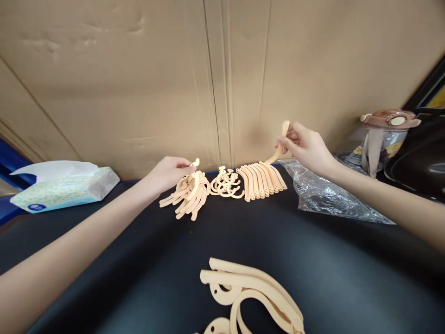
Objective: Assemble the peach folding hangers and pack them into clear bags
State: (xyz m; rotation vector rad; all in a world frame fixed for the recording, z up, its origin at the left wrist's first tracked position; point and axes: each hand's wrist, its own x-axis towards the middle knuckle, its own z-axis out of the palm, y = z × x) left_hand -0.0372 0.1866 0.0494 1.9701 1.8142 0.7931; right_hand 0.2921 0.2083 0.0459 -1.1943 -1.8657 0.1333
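My left hand (169, 172) is closed in a pinch on a beige piece with a small hole, which looks like a hanger part (195, 163); most of it is hidden. Just below that hand lies a loose pile of curved beige hanger arms (187, 197). My right hand (308, 143) pinches one curved hanger arm (282, 137), held upright above the right end of a neat row of similar arms (260, 181). Between pile and row sits a heap of beige hanger hooks (225, 182). Nearer to me, folded hangers (257, 283) lie together, cut off by the lower frame edge.
A tissue pack (62, 188) lies at the left. Right of the row, a clear plastic bag (330, 195) is spread under my right forearm. A drinking bottle with a strap (385, 139) stands at the far right. A cardboard wall (156, 83) rises behind the black table (146, 269).
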